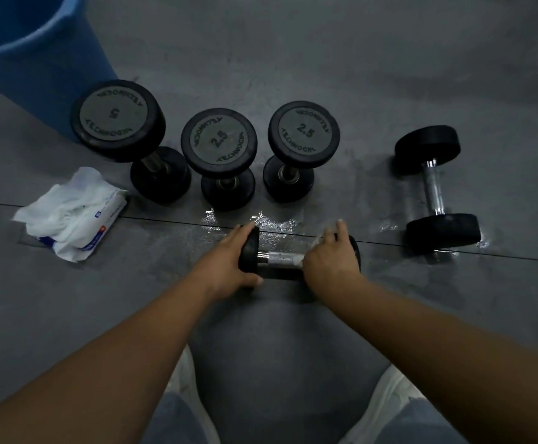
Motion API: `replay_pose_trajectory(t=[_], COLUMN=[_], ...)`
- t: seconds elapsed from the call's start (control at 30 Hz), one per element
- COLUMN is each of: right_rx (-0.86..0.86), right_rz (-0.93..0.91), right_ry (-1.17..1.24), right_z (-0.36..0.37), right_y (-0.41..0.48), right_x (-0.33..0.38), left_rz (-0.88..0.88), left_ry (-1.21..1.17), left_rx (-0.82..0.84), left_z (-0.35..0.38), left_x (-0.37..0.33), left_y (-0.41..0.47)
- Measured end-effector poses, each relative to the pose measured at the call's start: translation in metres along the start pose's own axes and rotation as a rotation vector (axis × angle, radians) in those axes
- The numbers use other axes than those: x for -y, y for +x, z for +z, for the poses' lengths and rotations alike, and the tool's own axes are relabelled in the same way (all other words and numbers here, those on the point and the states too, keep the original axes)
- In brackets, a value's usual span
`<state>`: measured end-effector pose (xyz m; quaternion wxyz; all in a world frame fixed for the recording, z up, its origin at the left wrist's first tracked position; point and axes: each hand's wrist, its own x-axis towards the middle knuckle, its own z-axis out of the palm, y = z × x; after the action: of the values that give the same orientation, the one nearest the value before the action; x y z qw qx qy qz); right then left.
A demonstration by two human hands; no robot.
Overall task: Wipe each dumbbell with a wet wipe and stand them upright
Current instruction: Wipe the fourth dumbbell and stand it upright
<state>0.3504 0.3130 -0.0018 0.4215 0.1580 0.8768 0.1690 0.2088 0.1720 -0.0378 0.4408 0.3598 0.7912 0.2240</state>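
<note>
1. Lying on its side on the floor (293,315), just before the knees (178,421), the small dumbbell (279,257) is gripped at its left head by the left hand (232,262).
2. A wet wipe (297,258) is held by the right hand (330,261) round the right head, by the handle.
3. Stiffness and real weight are to be expected; wet rubber and chrome may be slippery, and rolling is likely.
4. For standing up, the handle is best grasped, beside the three upright dumbbells (219,142).

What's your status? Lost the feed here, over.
Left hand grips near dumbbell; right hand holds wet wipe on it. Three dumbbells upright, fifth dumbbell lying right. Nothing blocking.
</note>
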Motion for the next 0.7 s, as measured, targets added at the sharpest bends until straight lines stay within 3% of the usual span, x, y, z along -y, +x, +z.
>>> replay_pose_trajectory(t=[0.2, 0.47, 0.57, 0.7], right_rx=[-0.164, -0.22, -0.32, -0.325], right_rz=[-0.044, -0.07, -0.072, -0.076], right_ry=[0.266, 0.295, 0.35, 0.519], right_z=[0.004, 0.006, 0.005, 0.009], right_y=[0.006, 0.0, 0.005, 0.011], right_x=[-0.032, -0.034, -0.025, 0.014], left_rz=[-0.018, -0.026, -0.021, -0.014], left_ry=[-0.078, -0.129, -0.121, -0.105], left_rx=[0.048, 0.06, 0.043, 0.031], left_z=[-0.012, -0.014, -0.012, -0.012], left_x=[-0.008, -0.011, -0.01, -0.012], left_y=[0.007, 0.007, 0.005, 0.003])
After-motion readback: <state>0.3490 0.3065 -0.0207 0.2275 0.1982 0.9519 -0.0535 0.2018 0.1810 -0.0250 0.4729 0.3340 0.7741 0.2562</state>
